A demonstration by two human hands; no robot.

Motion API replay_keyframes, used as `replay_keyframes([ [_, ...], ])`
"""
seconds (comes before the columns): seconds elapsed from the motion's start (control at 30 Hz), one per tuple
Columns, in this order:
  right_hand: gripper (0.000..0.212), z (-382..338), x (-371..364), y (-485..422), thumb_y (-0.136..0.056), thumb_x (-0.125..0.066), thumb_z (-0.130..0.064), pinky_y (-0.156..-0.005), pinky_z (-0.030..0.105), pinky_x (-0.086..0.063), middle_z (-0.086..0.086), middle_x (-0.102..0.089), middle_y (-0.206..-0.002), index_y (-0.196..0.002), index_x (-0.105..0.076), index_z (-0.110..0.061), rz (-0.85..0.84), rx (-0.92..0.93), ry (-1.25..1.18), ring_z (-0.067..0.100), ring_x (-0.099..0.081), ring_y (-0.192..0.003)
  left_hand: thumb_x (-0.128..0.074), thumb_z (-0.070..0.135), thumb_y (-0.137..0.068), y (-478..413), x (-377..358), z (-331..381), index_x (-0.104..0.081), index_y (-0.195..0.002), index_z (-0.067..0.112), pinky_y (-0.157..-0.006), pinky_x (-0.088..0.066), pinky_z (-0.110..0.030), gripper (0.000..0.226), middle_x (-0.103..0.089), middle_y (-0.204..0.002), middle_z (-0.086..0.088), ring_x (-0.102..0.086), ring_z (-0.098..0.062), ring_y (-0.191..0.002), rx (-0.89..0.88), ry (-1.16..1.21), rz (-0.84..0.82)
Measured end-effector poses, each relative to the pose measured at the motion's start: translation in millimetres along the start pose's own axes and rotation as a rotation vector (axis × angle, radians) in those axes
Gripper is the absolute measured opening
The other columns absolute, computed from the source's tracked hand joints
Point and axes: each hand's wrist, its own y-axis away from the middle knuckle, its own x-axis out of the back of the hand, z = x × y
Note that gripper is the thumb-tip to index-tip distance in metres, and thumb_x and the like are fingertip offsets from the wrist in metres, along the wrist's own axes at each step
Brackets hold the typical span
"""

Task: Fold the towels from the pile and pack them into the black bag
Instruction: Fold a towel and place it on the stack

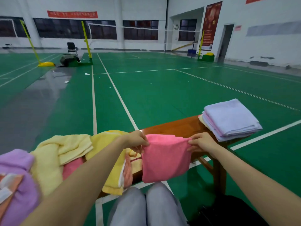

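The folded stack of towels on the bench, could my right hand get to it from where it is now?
Probably yes: the folded stack lies just beyond the right hand with bare bench between, but that hand is holding the pink towel.

An indoor badminton hall: green lined court floor (154,88), nets (140,27), yellow posts (86,39).

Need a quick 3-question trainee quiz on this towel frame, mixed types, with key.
1. True or false: both hands, left hand and right hand, pinch the pink towel.
2. Which colour tops the folded stack on the bench? A lavender B yellow C pink
3. Fill in: the unfolded pile lies to the person's ____.

Key: 1 true; 2 A; 3 left
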Motion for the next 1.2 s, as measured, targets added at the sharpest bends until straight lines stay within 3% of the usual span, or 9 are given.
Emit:
replay_keyframes([
  [0.13,0.026,-7.9,-8.0,-62.5,-0.088,-0.058,0.001,-0.056,0.021,-0.056,0.018,-0.067,-0.095,-0.113,-0.058,0.006,0.166,0.037,-0.068,0.019,-0.066,-0.062,-0.054,0.008,-0.091,-58.1,5.5,-0.8,-0.06,-0.075,0.008,-0.038,-0.038,-0.013,0.017,-0.051,-0.062,-0.002,-0.05,-0.002,-0.04,-0.046,0.068,0.3],
  [0.3,0.015,3.1,-38.6,-128.9,-0.086,-0.06,0.001,-0.072,0.032,-0.056,0.014,-0.067,-0.085,-0.101,-0.063,0.002,0.273,-0.02,-0.001,0.012,-0.064,-0.054,-0.061,0.011,-0.086,-128.9,8.1,-13.2,-0.07,-0.095,0.003,-0.074,-0.047,-0.027,0.016,-0.069,-0.093,-0.015,-0.062,-0.024,-0.078,0.039,0.11,0.524],
  [0.4,0.039,20.5,-58.4,-139.7,-0.086,-0.061,-0.008,-0.094,0.032,-0.044,0.016,-0.064,-0.112,-0.123,-0.056,0.0,0.225,-0.043,0.097,0.022,-0.065,-0.097,-0.06,0.012,-0.086,-152.2,-1.3,-26.4,-0.07,-0.102,0.004,-0.087,-0.045,-0.03,0.02,-0.068,-0.109,-0.015,-0.061,-0.029,-0.104,0.113,0.084,0.572],
  [0.47,0.057,29.4,-68.0,-136.7,-0.085,-0.064,-0.015,-0.103,0.033,-0.036,0.016,-0.05,-0.135,-0.136,-0.043,-0.004,0.224,-0.027,0.183,0.03,-0.047,-0.124,-0.057,0.016,-0.089,-161.0,-8.5,-36.9,-0.066,-0.11,0.002,-0.093,-0.043,-0.033,0.028,-0.063,-0.118,-0.017,-0.057,-0.031,-0.113,0.17,0.041,0.551],
  [0.6,0.073,36.4,-74.1,-126.3,-0.084,-0.067,-0.035,-0.103,0.043,-0.036,0.017,-0.039,-0.141,-0.139,-0.033,-0.002,0.319,-0.135,0.355,0.034,-0.038,-0.129,-0.07,0.047,-0.077,-159.6,-12.7,-40.2,-0.052,-0.124,-0.003,-0.09,-0.048,-0.038,0.071,-0.057,-0.125,-0.019,-0.056,-0.034,-0.114,0.29,0.147,0.453],
  [0.77,0.068,24.5,-73.0,-123.2,-0.078,-0.074,-0.032,-0.092,0.038,-0.045,0.016,-0.051,-0.13,-0.13,-0.044,0.0,0.195,-0.303,0.163,0.034,-0.051,-0.117,-0.08,0.02,-0.072,-144.4,-17.3,-19.4,-0.035,-0.135,-0.005,-0.096,-0.045,-0.035,0.081,-0.048,-0.133,-0.017,-0.051,-0.03,-0.119,0.362,0.092,0.252],
  [0.93,0.086,25.5,-60.2,-112.2,-0.067,-0.081,-0.024,-0.099,0.049,-0.044,0.018,-0.048,-0.134,-0.138,-0.037,-0.003,0.067,-0.401,-0.18,0.037,-0.05,-0.118,-0.078,0.005,-0.065,-136.4,-21.2,-19.1,-0.046,-0.127,-0.003,-0.09,-0.049,-0.037,0.07,-0.054,-0.125,-0.014,-0.055,-0.032,-0.11,0.333,0.372,0.2],
  [1.07,0.06,23.0,-43.9,-91.3,-0.082,-0.07,-0.019,-0.097,0.046,-0.044,0.017,-0.05,-0.132,-0.133,-0.042,-0.003,0.115,-0.209,-0.145,0.035,-0.05,-0.119,-0.069,0.0,-0.076,-117.8,-23.5,-0.8,-0.053,-0.121,0.003,-0.092,-0.047,-0.039,0.047,-0.059,-0.12,-0.013,-0.058,-0.028,-0.103,0.141,0.573,0.104],
  [1.2,0.071,1.0,7.7,-67.3,-0.078,-0.074,-0.021,-0.103,0.042,-0.039,0.013,-0.047,-0.137,-0.136,-0.038,-0.003,0.264,0.041,-0.04,0.03,-0.047,-0.124,-0.064,-0.001,-0.082,-102.5,-27.6,42.8,-0.056,-0.11,0.005,-0.074,-0.052,-0.037,0.031,-0.062,-0.108,-0.011,-0.061,-0.021,-0.088,-0.041,0.698,0.036],
])
